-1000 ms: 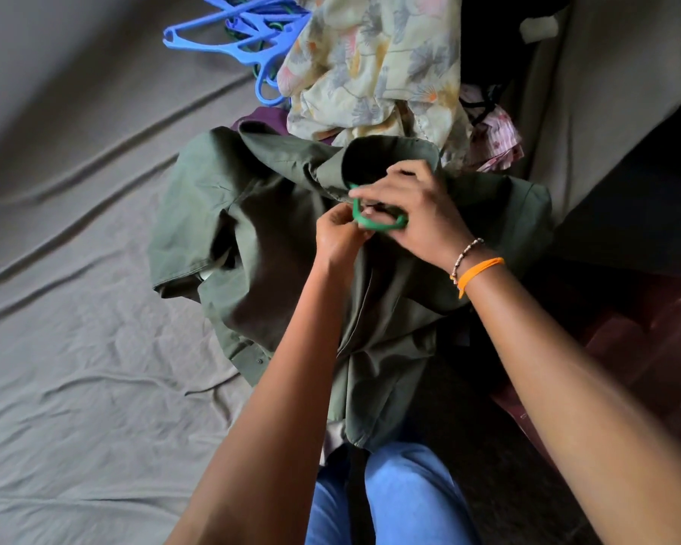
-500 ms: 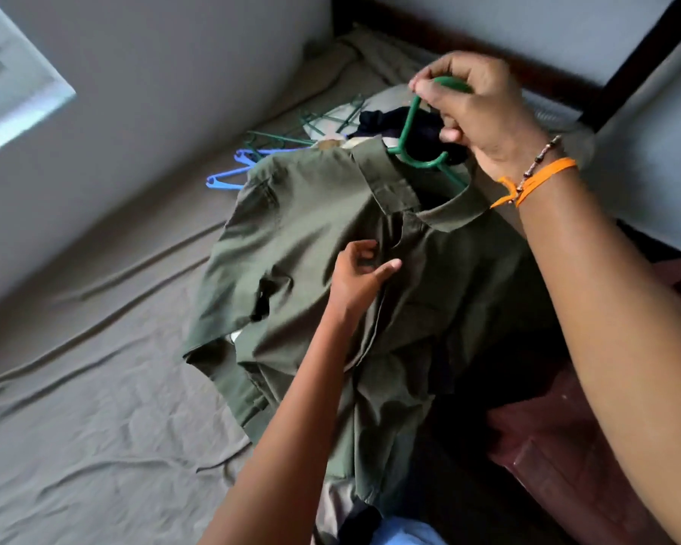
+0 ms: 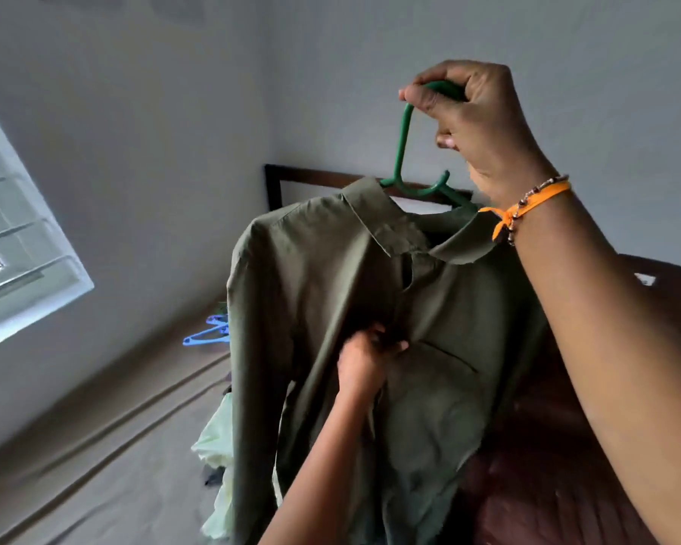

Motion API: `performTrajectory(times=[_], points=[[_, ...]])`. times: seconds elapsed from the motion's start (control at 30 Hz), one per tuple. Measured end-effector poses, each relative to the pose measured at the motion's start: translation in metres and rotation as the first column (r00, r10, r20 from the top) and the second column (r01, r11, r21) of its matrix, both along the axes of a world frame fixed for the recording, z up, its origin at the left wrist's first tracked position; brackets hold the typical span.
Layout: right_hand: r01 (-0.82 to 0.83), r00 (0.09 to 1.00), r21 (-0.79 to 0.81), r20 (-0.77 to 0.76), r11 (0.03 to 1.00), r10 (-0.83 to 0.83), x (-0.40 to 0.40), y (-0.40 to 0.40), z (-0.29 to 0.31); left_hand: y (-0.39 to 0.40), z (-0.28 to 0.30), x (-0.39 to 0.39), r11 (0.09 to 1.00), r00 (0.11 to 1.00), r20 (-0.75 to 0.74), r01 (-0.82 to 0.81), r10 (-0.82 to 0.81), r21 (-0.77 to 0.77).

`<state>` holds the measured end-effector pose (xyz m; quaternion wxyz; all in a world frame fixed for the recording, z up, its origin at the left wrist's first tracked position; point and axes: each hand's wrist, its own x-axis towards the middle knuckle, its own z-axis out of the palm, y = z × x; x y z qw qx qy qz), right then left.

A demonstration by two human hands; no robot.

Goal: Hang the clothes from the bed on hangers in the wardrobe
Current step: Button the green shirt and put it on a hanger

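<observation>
Right hand point(image 3: 476, 127) is gripping the hook of the green hanger point(image 3: 403, 151), fingers curled round its top, holding it up high above the bed point(image 3: 95, 446). Left hand point(image 3: 364, 363) is sitting lower down at the chest of the olive shirt point(image 3: 331, 293), fingers tucked into the front placket; whether it is pinching the cloth or just pressing there, cannot tell, too blurred.

The olive shirt is hanging on the green hanger, collar draped over the hanger shoulders, body dangling clear above the bed. The front looks open below the collar, sleeve on the window side hanging straight.

Progress, as a judgement: this one shirt is on its hanger, so the hanging-up part is done for it; left hand is probably straightening or closing the front. Carrying it to the wardrobe is not yet done, and no wardrobe is showing here.

More is waiting on the bed: a pale green garment point(image 3: 217, 438) is lying behind the shirt's lower edge, with something dark beside it that is too hidden to name. Blue hangers point(image 3: 209, 334) are lying on the bed further back, toward the headboard point(image 3: 291, 179), unused. So at least one more garment left, likely more hidden behind the shirt. Task looks early to mid.
</observation>
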<state>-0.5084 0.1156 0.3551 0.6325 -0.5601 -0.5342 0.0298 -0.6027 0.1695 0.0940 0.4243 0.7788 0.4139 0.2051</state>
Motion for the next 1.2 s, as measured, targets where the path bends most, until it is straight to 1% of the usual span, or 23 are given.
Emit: performTrajectory(times=[0.07, 0.13, 0.3, 0.47, 0.57, 0.67, 0.73, 0.83, 0.93, 0.97, 1.03, 1.13, 1.2], points=[[0.056, 0.998, 0.023, 0.008, 0.998, -0.056, -0.004, -0.027, 0.017, -0.025, 0.009, 0.003, 0.998, 0.997, 0.035, 0.067, -0.068, 0.017], [0.103, 0.995, 0.026, 0.014, 0.994, -0.103, -0.004, -0.055, 0.027, -0.048, 0.016, 0.010, 0.992, 0.994, 0.026, 0.104, -0.106, 0.068], [0.250, 0.966, 0.009, 0.061, 0.968, -0.250, 0.009, -0.131, 0.042, -0.099, 0.022, 0.022, 0.949, 0.967, -0.102, 0.250, -0.235, 0.192], [0.414, 0.907, 0.037, 0.068, 0.910, -0.416, 0.020, -0.215, 0.048, -0.157, 0.018, 0.036, 0.908, 0.925, -0.194, 0.364, -0.326, 0.206], [0.515, 0.854, 0.069, 0.043, 0.855, -0.518, 0.020, -0.272, 0.048, -0.203, 0.017, 0.044, 0.870, 0.888, -0.227, 0.446, -0.400, 0.211], [0.604, 0.793, 0.080, 0.045, 0.793, -0.608, 0.017, -0.334, 0.048, -0.257, 0.020, 0.054, 0.834, 0.855, -0.197, 0.515, -0.480, 0.199], [0.660, 0.746, 0.071, 0.055, 0.748, -0.664, 0.015, -0.377, 0.047, -0.298, 0.024, 0.060, 0.783, 0.806, -0.222, 0.588, -0.548, 0.204], [0.751, 0.650, 0.079, 0.080, 0.655, -0.755, 0.007, -0.452, 0.049, -0.366, 0.025, 0.068, 0.701, 0.720, -0.223, 0.692, -0.657, 0.172], [0.831, 0.553, 0.014, 0.072, 0.555, -0.830, -0.005, -0.530, 0.046, -0.433, 0.040, 0.066, 0.598, 0.625, -0.158, 0.779, -0.764, 0.189], [0.857, 0.515, -0.011, 0.073, 0.516, -0.854, -0.011, -0.561, 0.043, -0.461, 0.051, 0.065, 0.550, 0.580, -0.113, 0.807, -0.807, 0.214], [0.879, 0.476, -0.076, 0.076, 0.471, -0.876, -0.020, -0.605, 0.032, -0.501, 0.078, 0.060, 0.489, 0.513, -0.013, 0.825, -0.858, 0.281], [0.910, 0.398, -0.173, 0.106, 0.377, -0.911, -0.040, -0.681, 0.007, -0.574, 0.119, 0.052, 0.460, 0.416, 0.199, 0.830, -0.887, 0.316], [0.918, 0.358, -0.211, 0.072, 0.337, -0.931, -0.055, -0.734, -0.013, -0.625, 0.136, 0.048, 0.446, 0.336, 0.348, 0.839, -0.875, 0.312]])
